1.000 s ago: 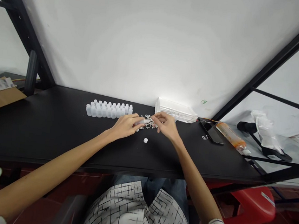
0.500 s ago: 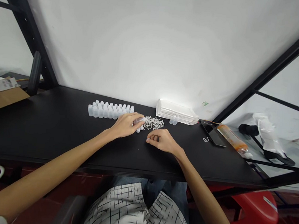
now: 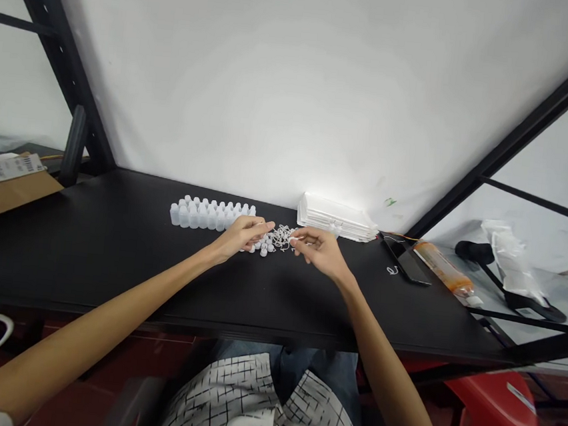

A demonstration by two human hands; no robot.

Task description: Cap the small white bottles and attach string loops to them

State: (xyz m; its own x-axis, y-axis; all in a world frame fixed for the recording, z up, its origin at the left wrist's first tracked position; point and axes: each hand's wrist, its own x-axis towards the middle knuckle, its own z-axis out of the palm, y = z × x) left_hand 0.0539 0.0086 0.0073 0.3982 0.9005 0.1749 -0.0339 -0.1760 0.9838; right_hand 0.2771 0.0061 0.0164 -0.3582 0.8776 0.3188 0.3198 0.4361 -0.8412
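Black tabletop (image 3: 109,250) meets a pale wall (image 3: 275,91); upright bottles (image 3: 194,218) stand in rows just left of the left hand (image 3: 239,237), the nearer hand. Its thumb and fingers nearly meet; whether they hold anything, I cannot tell. Strings (image 3: 281,237) lie heaped between the hands, caps (image 3: 263,252) beside the left. Right hand (image 3: 323,247) pinches a small white piece (image 3: 293,240), on the side facing the left; its long axis is unclear. Half a second ago, the right hand was lower and a bottle showed in the left.
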